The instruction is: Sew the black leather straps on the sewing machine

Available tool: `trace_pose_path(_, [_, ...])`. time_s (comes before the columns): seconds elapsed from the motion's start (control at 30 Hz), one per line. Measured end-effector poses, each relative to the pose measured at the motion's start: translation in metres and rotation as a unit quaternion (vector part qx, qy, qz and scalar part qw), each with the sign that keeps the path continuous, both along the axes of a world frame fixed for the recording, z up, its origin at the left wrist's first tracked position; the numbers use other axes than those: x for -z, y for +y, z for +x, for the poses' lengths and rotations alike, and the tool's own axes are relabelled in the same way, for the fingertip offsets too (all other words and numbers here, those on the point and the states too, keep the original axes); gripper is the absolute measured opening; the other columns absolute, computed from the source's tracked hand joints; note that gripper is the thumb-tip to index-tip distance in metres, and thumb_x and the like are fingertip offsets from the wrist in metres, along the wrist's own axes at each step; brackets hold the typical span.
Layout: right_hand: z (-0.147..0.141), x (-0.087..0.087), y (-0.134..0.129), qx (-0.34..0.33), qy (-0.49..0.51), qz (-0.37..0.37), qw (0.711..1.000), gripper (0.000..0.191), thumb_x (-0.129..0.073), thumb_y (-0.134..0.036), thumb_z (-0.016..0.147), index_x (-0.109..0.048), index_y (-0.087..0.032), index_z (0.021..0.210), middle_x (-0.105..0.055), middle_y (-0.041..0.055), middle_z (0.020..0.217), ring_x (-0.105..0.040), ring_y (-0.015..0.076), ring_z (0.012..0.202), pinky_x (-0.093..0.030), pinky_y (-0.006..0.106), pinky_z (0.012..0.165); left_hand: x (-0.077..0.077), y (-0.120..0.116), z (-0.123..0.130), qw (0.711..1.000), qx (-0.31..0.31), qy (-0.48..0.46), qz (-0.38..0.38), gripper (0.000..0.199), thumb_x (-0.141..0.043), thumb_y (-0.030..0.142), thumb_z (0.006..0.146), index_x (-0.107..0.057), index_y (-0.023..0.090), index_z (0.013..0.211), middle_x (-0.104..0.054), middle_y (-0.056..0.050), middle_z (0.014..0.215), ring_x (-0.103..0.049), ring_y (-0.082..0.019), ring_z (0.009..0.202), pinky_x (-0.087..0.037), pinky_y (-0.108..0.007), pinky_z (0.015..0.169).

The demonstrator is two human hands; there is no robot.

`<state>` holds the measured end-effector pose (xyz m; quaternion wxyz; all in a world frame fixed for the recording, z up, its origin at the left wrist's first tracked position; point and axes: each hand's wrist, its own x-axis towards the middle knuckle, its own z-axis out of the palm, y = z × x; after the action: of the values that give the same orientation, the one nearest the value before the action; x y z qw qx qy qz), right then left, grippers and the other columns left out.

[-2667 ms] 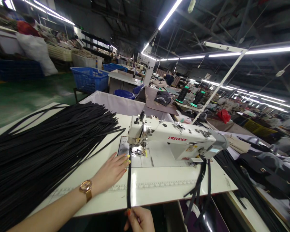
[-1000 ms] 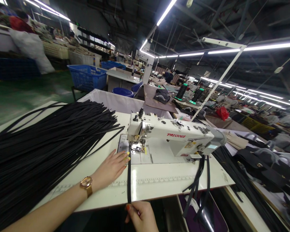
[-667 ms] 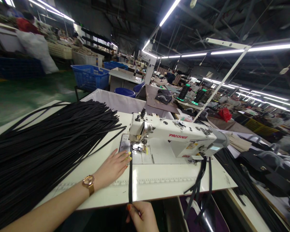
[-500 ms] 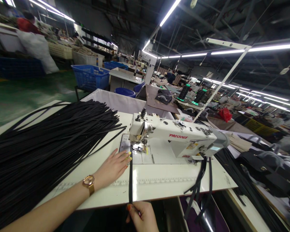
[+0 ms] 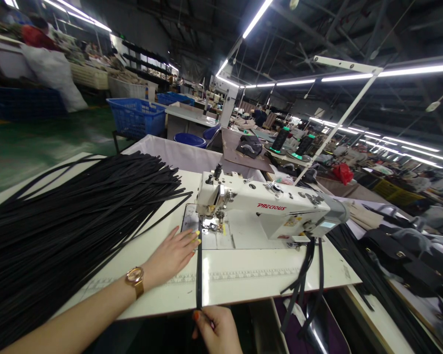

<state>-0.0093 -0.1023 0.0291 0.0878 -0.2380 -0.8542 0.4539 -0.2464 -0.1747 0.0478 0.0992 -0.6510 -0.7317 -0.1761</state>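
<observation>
At nine o'clock, one left hand [image 5: 175, 253] is lying flat, fingers extended, touching one black strip [image 5: 199, 275]; at six, one right hand [image 5: 217, 328] is pinching its lower end; at one, two thread cones [image 5: 279, 140] are standing.

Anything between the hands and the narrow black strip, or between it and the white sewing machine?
Nothing visible. Right hand pinches the black strip near the white table's edge; left hand's fingertips lie on it; it reaches the sewing machine.
</observation>
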Motion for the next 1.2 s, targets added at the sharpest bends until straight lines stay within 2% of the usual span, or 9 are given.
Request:
trace_pose_path(0.2, [0.002, 0.003, -0.003, 0.006, 0.002, -0.017, 1.000, 0.041, -0.050, -0.033, 0.095, -0.066, -0.017, 0.061, -0.069, 0.0040, 0.059, -0.061, 0.0150, 0.056, -0.033, 0.022, 0.052, 0.002, 0.000, 0.000, 1.000, 0.002, -0.012, 0.013, 0.036, -0.040, 0.031, 0.101, -0.057, 0.026, 0.132, -0.056, -0.005, 0.140, -0.045, -0.025, 0.133, -0.024, -0.054, 0.116])
trace_pose_path(0.47, [-0.001, -0.003, -0.004, 0.014, 0.011, -0.022, 1.000, 0.036, -0.053, -0.026, 0.092, -0.065, -0.017, 0.060, -0.069, 0.0031, 0.058, -0.060, 0.0141, 0.054, -0.031, 0.022, 0.052, 0.000, 0.000, 0.000, 1.000, -0.001, -0.005, -0.006, 0.036, -0.040, 0.030, 0.100, -0.057, 0.025, 0.132, -0.056, -0.005, 0.141, -0.045, -0.026, 0.133, -0.024, -0.054, 0.116])
trace_pose_path(0.7, [0.000, 0.000, -0.003, 0.020, 0.018, -0.025, 0.999, 0.036, -0.052, -0.028, 0.092, -0.064, -0.017, 0.059, -0.066, 0.0024, 0.056, -0.057, 0.0138, 0.054, -0.030, 0.023, 0.051, 0.000, 0.000, 0.000, 1.000, 0.003, -0.012, -0.002, 0.036, -0.040, 0.030, 0.100, -0.056, 0.025, 0.133, -0.056, -0.005, 0.140, -0.045, -0.026, 0.133, -0.025, -0.055, 0.116])
trace_pose_path(0.93, [0.000, 0.000, -0.004, 0.026, 0.015, -0.009, 1.000, 0.042, -0.054, -0.037, 0.093, -0.064, -0.016, 0.058, -0.063, 0.0018, 0.055, -0.054, 0.0134, 0.053, -0.029, 0.024, 0.050, 0.003, 0.000, -0.001, 1.000, 0.002, -0.018, 0.007, 0.036, -0.040, 0.031, 0.100, -0.057, 0.026, 0.132, -0.057, -0.005, 0.139, -0.045, -0.025, 0.133, -0.024, -0.054, 0.116])
trace_pose_path(1.07, [0.000, -0.008, -0.005, 0.019, 0.009, -0.034, 0.999, 0.037, -0.052, -0.027, 0.094, -0.067, -0.017, 0.061, -0.069, 0.0020, 0.058, -0.059, 0.0134, 0.054, -0.032, 0.022, 0.052, 0.003, 0.000, -0.001, 1.000, 0.007, -0.015, 0.010, 0.037, -0.039, 0.032, 0.101, -0.057, 0.026, 0.133, -0.057, -0.005, 0.139, -0.045, -0.025, 0.134, -0.025, -0.055, 0.116])
trace_pose_path(1.2, [-0.001, -0.012, -0.006, 0.026, 0.005, -0.024, 0.999, 0.038, -0.053, -0.022, 0.093, -0.066, -0.017, 0.058, -0.069, 0.0017, 0.057, -0.060, 0.0133, 0.055, -0.033, 0.022, 0.053, 0.002, 0.000, -0.001, 1.000, 0.003, -0.012, -0.003, 0.036, -0.041, 0.031, 0.100, -0.057, 0.026, 0.132, -0.057, -0.005, 0.139, -0.046, -0.026, 0.133, -0.027, -0.056, 0.115])
